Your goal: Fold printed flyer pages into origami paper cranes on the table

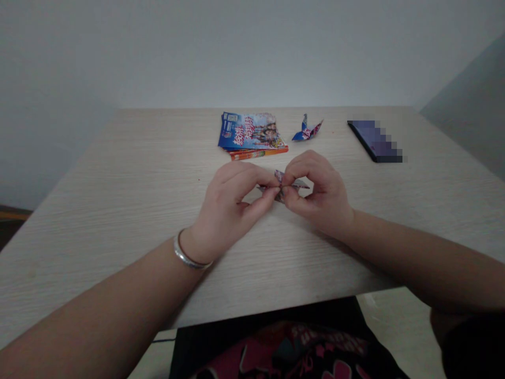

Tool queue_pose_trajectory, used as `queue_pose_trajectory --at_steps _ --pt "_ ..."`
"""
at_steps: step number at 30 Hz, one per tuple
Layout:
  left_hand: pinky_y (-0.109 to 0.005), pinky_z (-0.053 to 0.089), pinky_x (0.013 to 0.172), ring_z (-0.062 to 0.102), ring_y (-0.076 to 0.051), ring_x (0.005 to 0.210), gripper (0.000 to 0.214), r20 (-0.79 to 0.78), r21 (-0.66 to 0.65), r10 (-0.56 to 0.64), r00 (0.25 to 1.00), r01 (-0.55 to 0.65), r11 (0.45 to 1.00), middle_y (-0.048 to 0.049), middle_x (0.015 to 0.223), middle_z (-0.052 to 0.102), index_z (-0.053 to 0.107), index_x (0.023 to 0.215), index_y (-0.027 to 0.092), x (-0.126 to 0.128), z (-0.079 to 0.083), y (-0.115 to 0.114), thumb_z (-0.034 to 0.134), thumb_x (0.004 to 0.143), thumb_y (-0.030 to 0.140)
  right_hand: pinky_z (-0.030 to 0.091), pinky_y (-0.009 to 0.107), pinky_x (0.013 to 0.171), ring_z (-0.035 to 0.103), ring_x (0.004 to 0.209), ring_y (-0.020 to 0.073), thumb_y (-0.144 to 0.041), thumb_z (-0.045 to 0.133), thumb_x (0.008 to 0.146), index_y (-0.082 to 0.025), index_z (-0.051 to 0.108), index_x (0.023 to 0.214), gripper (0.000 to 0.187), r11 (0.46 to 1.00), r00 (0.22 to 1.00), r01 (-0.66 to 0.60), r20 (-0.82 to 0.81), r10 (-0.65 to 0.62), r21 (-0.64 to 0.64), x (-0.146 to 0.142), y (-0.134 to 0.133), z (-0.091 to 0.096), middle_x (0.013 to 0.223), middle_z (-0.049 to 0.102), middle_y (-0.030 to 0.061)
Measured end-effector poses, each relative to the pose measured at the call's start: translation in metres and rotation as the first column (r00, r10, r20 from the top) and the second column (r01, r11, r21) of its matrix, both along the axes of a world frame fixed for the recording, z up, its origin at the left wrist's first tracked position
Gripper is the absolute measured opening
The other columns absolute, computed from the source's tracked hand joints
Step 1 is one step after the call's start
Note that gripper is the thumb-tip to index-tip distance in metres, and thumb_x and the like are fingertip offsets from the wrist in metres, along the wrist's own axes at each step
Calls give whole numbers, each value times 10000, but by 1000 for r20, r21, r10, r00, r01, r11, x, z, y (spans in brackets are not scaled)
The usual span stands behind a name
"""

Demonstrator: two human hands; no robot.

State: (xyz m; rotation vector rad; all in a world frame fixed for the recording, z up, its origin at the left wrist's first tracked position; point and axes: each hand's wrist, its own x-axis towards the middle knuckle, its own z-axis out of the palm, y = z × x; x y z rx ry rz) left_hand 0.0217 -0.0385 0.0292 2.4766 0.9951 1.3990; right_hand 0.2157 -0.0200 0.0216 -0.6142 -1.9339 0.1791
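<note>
**Printed, folded paper piece (pixel 279 176) pinched midway between both hands**

From my remote view, the piece sits right at the fingertips, with no gap on either side. Its longest visible spread runs left to right, in line with the two pinches; pointed flaps show above, below and towards the right, though the fingers hide its middle. The left hand (pixel 232 197) grips it between thumb and forefinger, and the right hand (pixel 321 192) does the same just beside, so I read neither as nearer. I can't tell whether the paper touches the tabletop (pixel 118 210).

Beyond the hands, I have a finished-looking paper crane (pixel 305 133) near the right one. To its left lie a stack of blue printed leaflets (pixel 252 131), with an orange strip (pixel 259 153) along their near edge. A partly pixelated smartphone (pixel 373 141) lies farther right.
</note>
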Motion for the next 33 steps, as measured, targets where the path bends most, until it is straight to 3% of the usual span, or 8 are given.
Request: queue_pose_trajectory --at_steps 15,20,25,29,33 --pt "-325 609 835 751 -173 884 70 77 -27 2 997 0 1000 3 951 792 717 955 240 -2 -8 5 695 939 176 531 350 737 669 811 177 -216 650 938 -263 720 895 95 988 996 -35 -82 23 -151 5 -1 -3 849 736 9" --pt "-325 625 817 743 -154 869 96 95 -20 -32 995 34 999 18 929 772 707 947 261 -4 -13 10 735 930 170 558 386 789 682 804 189 -288 734 908 -292 776 872 56 976 996 -9 -85 -10 -216 10 1 -6 842 767 2" --pt "-466 580 1070 641 -235 1282 80 100 66 -30 995 23 998 -55 1300 693 702 914 250 -6 -11 14 764 918 198 564 369 746 694 784 180 -302 759 891 -296 782 857 41 967 989 -75 -141 41 -243 10 4 -9 838 777 -7" --pt "-526 544 1114 663 -249 1260 119 28 8 -72 997 72 997 -15 1068 770 650 907 266 -5 -8 13 711 939 169 579 375 799 706 807 173 -298 751 900 -280 768 857 50 967 988 -106 -137 75 -231 9 5 -9 858 779 -3" --pt "-462 570 1050 721 -214 1066 124 124 -1 -52 991 52 999 -2 963 754 637 906 247 -4 -13 13 720 912 155 584 333 770 700 836 157 -279 727 912 -257 756 913 36 964 982 -164 -130 139 -210 8 5 -9 894 767 9"
